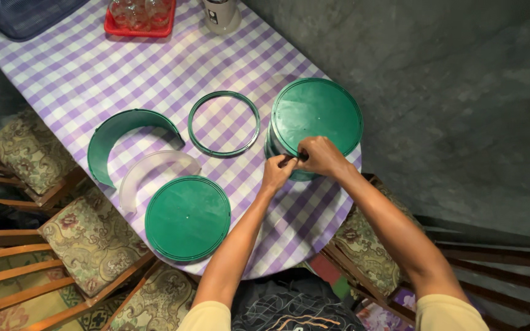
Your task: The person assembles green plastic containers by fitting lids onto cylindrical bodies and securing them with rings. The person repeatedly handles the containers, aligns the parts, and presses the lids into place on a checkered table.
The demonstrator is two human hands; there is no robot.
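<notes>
Both hands, left (pixel 275 170) and right (pixel 318 155), pinched shut on the near rim of the green round container (pixel 316 124) at the bench (pixel 81 73) edge; green ring (pixel 223 123), curved panels, flat disc (pixel 188 218) still loose, so maybe halfway

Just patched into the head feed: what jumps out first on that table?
Both hands, left hand and right hand, pinch at the near rim of a green round container on the right of the purple checked tablecloth. Left of it lie a green ring, a green disc, and two curved panels, green and translucent white.
</notes>
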